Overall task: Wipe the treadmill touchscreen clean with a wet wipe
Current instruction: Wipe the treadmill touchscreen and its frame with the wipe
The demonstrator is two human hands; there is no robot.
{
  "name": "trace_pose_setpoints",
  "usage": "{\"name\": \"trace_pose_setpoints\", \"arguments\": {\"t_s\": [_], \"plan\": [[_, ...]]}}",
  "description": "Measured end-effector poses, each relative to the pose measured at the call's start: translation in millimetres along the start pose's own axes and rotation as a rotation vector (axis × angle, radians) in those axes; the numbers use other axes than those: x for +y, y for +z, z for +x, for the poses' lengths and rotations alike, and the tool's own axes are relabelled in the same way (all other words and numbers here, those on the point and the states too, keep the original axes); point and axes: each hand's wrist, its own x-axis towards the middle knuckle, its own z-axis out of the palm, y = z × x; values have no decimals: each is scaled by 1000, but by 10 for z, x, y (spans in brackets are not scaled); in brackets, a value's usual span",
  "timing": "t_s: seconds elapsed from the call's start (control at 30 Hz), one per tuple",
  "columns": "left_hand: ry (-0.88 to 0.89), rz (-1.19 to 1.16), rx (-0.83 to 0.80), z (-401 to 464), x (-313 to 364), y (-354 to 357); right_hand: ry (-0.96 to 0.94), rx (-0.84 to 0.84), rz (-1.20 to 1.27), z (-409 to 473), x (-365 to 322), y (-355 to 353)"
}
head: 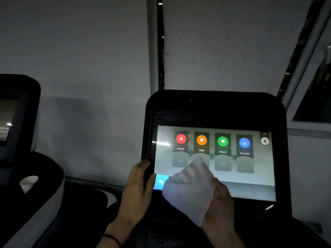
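The treadmill touchscreen (250, 176) is lit, with red, orange, green and blue round icons in a row and a blue back button at its lower left. A white wet wipe (189, 192) lies draped over my right hand (219, 203), which presses it flat against the screen's lower left area; the fingers under the wipe look straight. My left hand (138, 187) grips the black console's left edge, thumb on the front bezel. Wet streaks and droplets show on the glass at the upper left.
The black console frame (215, 104) surrounds the screen. A second treadmill console (16, 119) stands at the left, with a white paper cup (28, 183) in its holder. Grey roller blinds (80, 59) hang behind, and a window frame (308, 86) runs at the right.
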Motion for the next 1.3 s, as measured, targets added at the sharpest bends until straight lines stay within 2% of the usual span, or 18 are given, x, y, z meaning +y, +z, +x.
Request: {"name": "trace_pose_setpoints", "arguments": {"t_s": [0.07, 0.13, 0.2, 0.3, 0.33, 0.4, 0.47, 0.67, 0.8, 0.97, 1.13, 1.3], "plan": [[-18, -13, -21, -10, -45, -35, -278, 28, -117, 102, -100, 167], [-38, -25, -20, 6, -88, -53, -626, 139, -427, 296, -223, 369], [-69, -31, -4, 38, -114, -52, -907, -5, -842, 575, -240, 543], [-106, -56, -7, 89, -110, -35, -1231, -242, -1585, 1302, -80, 623], [-111, -68, -10, 105, -103, -35, -1273, -279, -1807, 1493, 9, 642], [-122, -85, -13, 134, -95, -33, -1220, -326, -2168, 1769, 218, 608], [-147, -85, -22, 169, -116, -27, -1175, -310, -2344, 1894, 327, 566], [-231, -93, -14, 244, -253, 60, -1292, -128, -2463, 2020, 429, 647], [-248, -107, -23, 302, -241, 137, -1203, 22, -2413, 2077, 581, 609], [-279, -142, -46, 297, -298, 237, -1347, -133, -2425, 2076, 651, 511], [-311, -131, -110, 280, -286, 326, -1395, -171, -2438, 2118, 513, 423], [-326, -145, -110, 286, -228, 344, -1342, -78, -2405, 2055, 241, 237]]}}
